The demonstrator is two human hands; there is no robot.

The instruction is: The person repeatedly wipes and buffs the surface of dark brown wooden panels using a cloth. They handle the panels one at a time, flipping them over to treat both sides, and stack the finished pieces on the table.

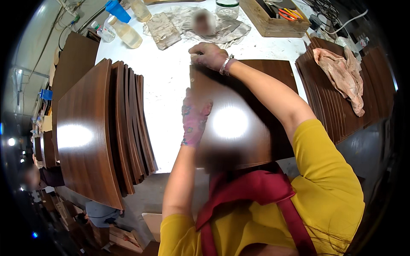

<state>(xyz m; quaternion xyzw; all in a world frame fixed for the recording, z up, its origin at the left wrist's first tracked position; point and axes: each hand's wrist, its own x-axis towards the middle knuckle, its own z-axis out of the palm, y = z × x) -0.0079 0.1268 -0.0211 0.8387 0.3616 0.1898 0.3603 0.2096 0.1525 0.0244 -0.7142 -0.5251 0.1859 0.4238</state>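
A dark brown wood-grain panel (256, 94) lies flat on the white-topped table in front of me, a bright light reflected in its glossy face. My left hand (195, 119), in a pink patterned glove, grips the panel's left edge, thumb over the top face and fingers along the outer side. At the far left corner of the panel is my right hand (210, 55), also gloved and with a bracelet at the wrist. Its fingers are curled around something small and pale, mostly hidden, pressed against the edge.
Stacked brown panels (85, 132) lean at the left, with another stack (329, 89) at the right under a pinkish cloth (341, 77). Along the back are bottles (128, 34), a worn block (163, 30), a rag (230, 32), a glass jar (227, 9) and a wooden tool box (277, 30).
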